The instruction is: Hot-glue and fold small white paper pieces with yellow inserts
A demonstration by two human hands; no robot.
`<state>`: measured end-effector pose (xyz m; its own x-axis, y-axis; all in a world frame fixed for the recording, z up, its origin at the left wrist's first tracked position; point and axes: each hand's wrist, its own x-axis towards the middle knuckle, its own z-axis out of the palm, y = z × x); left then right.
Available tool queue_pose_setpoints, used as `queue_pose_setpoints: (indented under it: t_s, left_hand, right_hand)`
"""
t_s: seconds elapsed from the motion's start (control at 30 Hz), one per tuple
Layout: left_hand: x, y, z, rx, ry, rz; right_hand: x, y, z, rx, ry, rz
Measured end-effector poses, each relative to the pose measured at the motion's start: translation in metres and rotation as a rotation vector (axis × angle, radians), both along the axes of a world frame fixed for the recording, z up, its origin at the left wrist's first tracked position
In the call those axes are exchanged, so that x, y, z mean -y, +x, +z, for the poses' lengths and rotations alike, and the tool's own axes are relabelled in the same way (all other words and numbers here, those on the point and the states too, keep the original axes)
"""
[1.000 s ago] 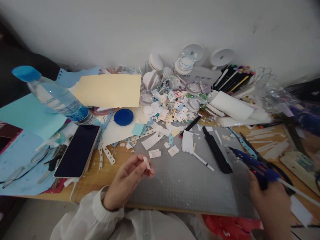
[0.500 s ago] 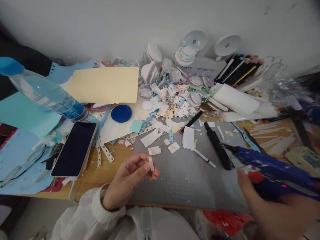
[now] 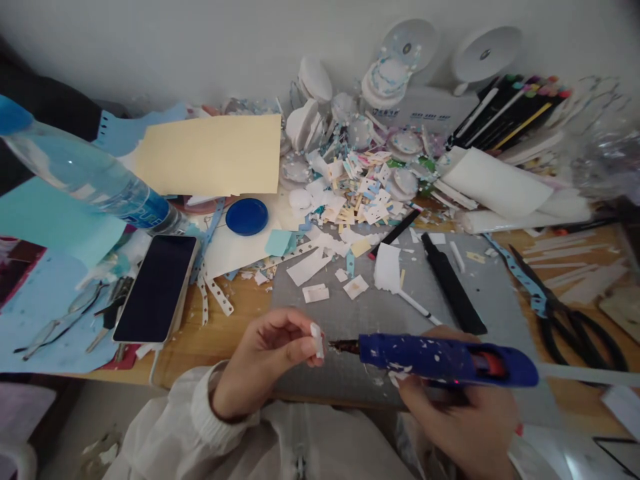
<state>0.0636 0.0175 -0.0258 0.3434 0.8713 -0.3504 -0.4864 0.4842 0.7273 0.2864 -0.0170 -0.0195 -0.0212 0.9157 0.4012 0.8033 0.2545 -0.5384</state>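
Between the thumb and fingers of my left hand is a small folded white paper piece, held upright above the mat's near left part. My right hand grips a blue hot glue gun lying level, its dark nozzle pointing left. The nozzle tip is at or just short of the paper piece; whether they touch I cannot tell. Beneath both hands is a grey cutting mat. Small paper rectangles and a white-and-black pen lie beyond the hands.
A phone, a water bottle and glasses are on the left. Paper cutouts are heaped at the back. Black-handled scissors lie right, near a black cutter-like tool and a marker set.
My right hand has brought the glue gun leftward from the right side, turning its nozzle to the paper piece. The scissors now show. My left hand keeps its pinch, and the view has shifted slightly.
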Motion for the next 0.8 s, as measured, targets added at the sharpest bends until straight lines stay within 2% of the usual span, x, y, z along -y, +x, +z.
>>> queue_pose_setpoints:
  t_s: [0.43, 0.8]
  left_hand:
    - [0.0016, 0.0000, -0.0051, 0.062, 0.033, -0.022]
    - [0.0019, -0.0001, -0.0032, 0.061, 0.034, -0.034]
  right_hand:
    - [0.0017, -0.0003, -0.0015, 0.073, 0.014, -0.022]
    - [0.0011, -0.0013, -0.0002, 0.076, 0.016, -0.022]
